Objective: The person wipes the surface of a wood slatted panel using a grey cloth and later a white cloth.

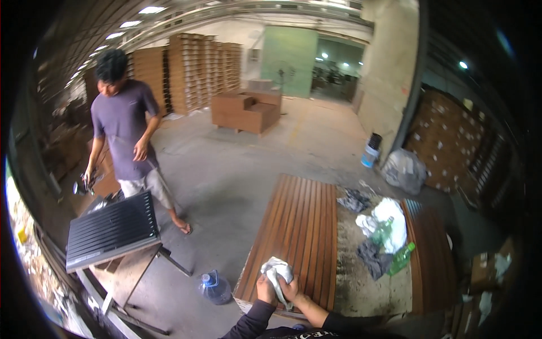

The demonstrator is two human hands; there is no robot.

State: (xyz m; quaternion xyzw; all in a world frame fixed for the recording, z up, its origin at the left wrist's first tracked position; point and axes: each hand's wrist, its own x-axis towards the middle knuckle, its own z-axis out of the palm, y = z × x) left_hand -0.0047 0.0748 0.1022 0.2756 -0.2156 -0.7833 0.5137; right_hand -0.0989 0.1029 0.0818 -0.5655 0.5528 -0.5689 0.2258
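Note:
Both my hands are closed on one white cloth (275, 267), bunched up over the near left end of a stack of brown slatted wood panels (296, 226). My left hand (265, 290) grips its left side, and my right hand (291, 288) grips its right side. A tail of the cloth hangs down between them. The fingertips are partly hidden in its folds. Beside the stack, on a pale worn surface, lie a green bottle (402, 259), white cloths (390, 217) and dark rags (372, 259).
Another slatted stack (430, 260) stands at right. A large clear jug (215, 288) sits on the floor to my left. Beyond it, a person (125, 124) holds a spray gun by a black slatted panel (113, 229) on a stand. Brown stacks (245, 111) stand farther back.

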